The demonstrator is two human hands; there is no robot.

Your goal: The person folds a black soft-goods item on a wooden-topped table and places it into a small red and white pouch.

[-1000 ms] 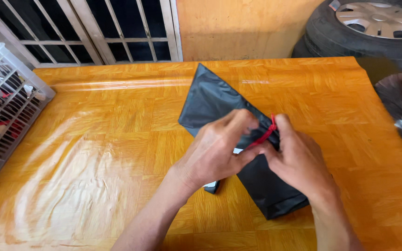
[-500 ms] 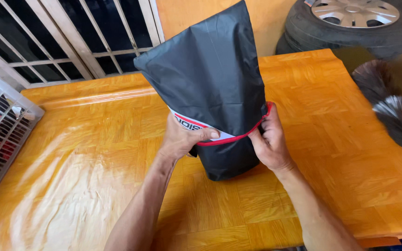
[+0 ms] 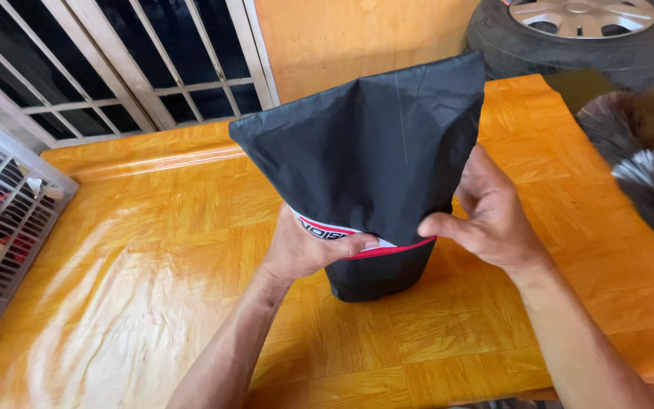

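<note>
A black fabric bag (image 3: pixel 372 151) with a red and white band stands upright on the orange table (image 3: pixel 153 250), its flat top spread wide. My left hand (image 3: pixel 304 246) grips its lower left side at the band, thumb across the front. On the bag's right edge my right hand (image 3: pixel 490 212) pinches the fabric between thumb and fingers. What lies inside the bag is hidden.
A white wire basket (image 3: pixel 1 227) with items in it sits at the table's left edge. Behind the table are a metal window grille (image 3: pixel 115 68) and a car tyre (image 3: pixel 577 30). A dark feathery brush (image 3: pixel 645 167) lies at the right edge.
The bag lay flat on the table, then was raised upright. Since half a second ago its top has spread wider and my right hand has shifted up along the right edge.
</note>
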